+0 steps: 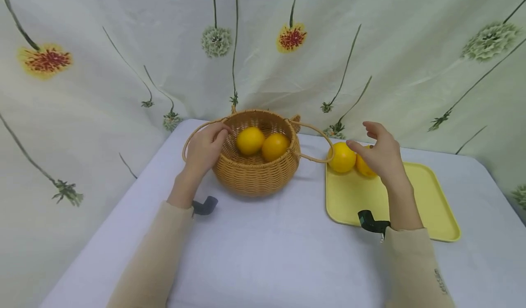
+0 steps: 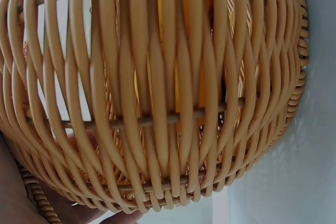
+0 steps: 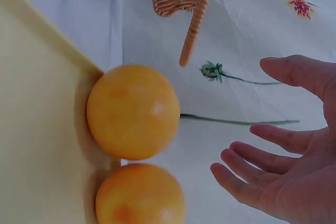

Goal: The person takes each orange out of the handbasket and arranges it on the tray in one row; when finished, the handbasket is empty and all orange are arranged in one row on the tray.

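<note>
A round wicker basket [image 1: 256, 180] with two loop handles stands at the back of the table, holding two orange fruits [image 1: 250, 141] that look like oranges. My left hand [image 1: 204, 147] grips the basket's left rim by the handle; in the left wrist view the woven wall [image 2: 157, 87] fills most of the picture and the fingers are partly hidden behind it. Over the yellow tray [image 1: 427, 198] my right hand [image 1: 380, 150] is raised, thumb and fingers spread, with nothing in it. Two more oranges [image 3: 133, 112] sit at the tray's back left corner, just beyond that hand.
The basket's right handle [image 1: 314, 127] reaches out to the front orange on the tray. Behind the table hangs a flower-printed curtain [image 1: 263, 70]. A white cloth [image 1: 263, 253] covers the table. Each wrist wears a black camera mount [image 1: 371, 222].
</note>
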A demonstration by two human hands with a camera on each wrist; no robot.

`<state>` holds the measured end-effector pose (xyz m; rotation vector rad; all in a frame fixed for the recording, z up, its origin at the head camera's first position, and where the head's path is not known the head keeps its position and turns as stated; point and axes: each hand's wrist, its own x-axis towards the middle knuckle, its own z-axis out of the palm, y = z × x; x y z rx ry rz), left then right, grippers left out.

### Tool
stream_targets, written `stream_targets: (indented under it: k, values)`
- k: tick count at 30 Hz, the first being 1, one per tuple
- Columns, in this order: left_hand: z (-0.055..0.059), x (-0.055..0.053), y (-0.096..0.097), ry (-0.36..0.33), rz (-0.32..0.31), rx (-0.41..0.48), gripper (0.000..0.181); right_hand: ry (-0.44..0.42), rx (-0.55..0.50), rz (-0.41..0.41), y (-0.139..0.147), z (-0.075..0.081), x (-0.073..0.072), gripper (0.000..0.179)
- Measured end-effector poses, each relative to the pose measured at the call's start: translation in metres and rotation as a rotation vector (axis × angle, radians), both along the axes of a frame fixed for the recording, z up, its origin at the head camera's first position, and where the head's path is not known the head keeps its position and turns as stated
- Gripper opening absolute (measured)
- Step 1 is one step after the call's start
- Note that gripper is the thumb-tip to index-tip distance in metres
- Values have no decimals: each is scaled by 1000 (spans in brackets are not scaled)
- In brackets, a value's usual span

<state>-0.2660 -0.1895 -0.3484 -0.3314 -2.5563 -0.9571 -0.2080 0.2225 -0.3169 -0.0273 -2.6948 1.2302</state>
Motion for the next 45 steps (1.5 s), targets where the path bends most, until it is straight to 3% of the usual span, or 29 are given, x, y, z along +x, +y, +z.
stream_targets:
  k: [16,28,34,39,45]
  values:
    - [1,0,-1,2,-7,-8,35,94,-73,145,-85,33,-22,70]
    - [1,0,-2,15,-10,1,34,51,-120,237,-136,39,-38,75]
    - [0,2,-2,7,2,0,34,46,-151,328,-159,39,-49,65]
    - [-1,2,0,11,9,-3,34,21,-133,435,-172,39,-59,57]
    - [1,0,3,15,15,-23,35,-46,-71,492,-181,35,-72,58]
